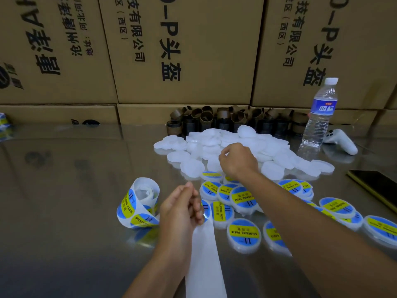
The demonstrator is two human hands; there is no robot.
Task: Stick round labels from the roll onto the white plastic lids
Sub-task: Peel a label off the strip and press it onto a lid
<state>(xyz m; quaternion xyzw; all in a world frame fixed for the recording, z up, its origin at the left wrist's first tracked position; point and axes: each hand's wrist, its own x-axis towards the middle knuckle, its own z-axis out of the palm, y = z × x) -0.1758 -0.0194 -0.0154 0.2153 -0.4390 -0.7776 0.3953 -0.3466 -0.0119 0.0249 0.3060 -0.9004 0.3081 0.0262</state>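
A roll of blue-and-yellow round labels (138,205) lies on the shiny metal table (64,190) at centre left. Its white backing strip (204,261) runs from my left hand (180,214) toward the bottom edge. My left hand pinches that strip near a label. A pile of bare white plastic lids (214,145) sits further back. My right hand (237,161) reaches over the near side of the pile, fingers curled down among the lids; what it holds is hidden. Several labelled lids (243,233) lie in front, under and beside my right forearm.
Cardboard boxes (182,50) wall off the back. Empty brown cardboard cores (214,120) stand behind the lids. A water bottle (320,117) and a white controller (341,140) are at the right, and a dark phone (376,186) lies at the right edge.
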